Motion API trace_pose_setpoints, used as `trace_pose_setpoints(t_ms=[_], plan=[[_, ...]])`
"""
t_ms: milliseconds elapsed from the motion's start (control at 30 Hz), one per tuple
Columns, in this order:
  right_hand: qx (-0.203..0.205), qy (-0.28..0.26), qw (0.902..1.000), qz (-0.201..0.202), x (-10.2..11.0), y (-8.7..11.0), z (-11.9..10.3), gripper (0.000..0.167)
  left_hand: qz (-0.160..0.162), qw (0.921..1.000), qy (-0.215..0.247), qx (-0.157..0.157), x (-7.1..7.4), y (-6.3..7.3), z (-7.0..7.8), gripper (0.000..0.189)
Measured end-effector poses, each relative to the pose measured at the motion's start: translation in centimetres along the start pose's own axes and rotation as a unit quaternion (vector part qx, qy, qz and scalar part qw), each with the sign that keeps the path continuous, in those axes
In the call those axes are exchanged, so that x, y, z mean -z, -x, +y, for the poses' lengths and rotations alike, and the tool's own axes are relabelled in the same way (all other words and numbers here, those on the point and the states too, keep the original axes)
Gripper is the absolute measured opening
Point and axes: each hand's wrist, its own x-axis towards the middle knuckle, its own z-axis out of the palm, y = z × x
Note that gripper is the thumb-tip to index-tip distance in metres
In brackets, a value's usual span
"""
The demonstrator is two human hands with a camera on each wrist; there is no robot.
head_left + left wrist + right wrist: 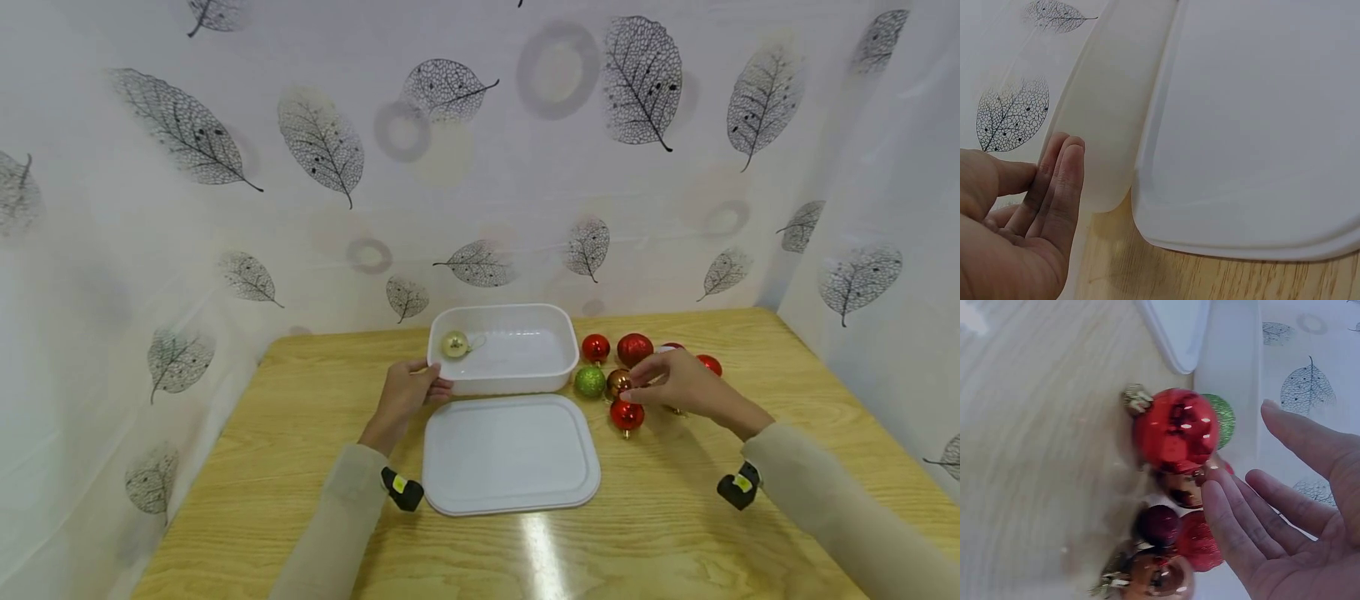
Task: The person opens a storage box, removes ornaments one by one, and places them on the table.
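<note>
My left hand (407, 388) pinches the left front corner of a white plastic box (510, 385), thumb at the rim and fingers along the outer wall. Inside the box lies one pale gold Christmas ball (454, 344) with a string loop. My right hand (675, 379) hovers at the cluster of Christmas balls, thumb spread from the fingers and nothing between them. Closest to its fingertips are a shiny red ball (1175, 430) with a gold cap and a copper ball (618, 383). A glittery green ball (590, 382) sits beside the box. The hand partly hides several others.
A white lid (512, 454) lies flat on the wooden table (300, 433), in front of the box. More red balls, one of them textured (634, 349), stand right of the box. A leaf-printed sheet (480, 167) hangs behind the table and along its sides.
</note>
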Motion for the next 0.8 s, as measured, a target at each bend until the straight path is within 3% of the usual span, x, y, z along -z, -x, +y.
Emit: trace_pose_setpoints(t_ms=[433,800], plan=[[0.016,-0.02,0.9996,-0.011,0.7,-4.2,-4.6,0.048,0.002,1.0,0.001,-0.003,0.1,-0.1,-0.1,0.039],[0.053,-0.097,0.993,-0.041,-2.3,-9.1,-7.4,0.049,-0.001,1.0,0.003,-0.002,0.1,-0.1,-0.1,0.038]])
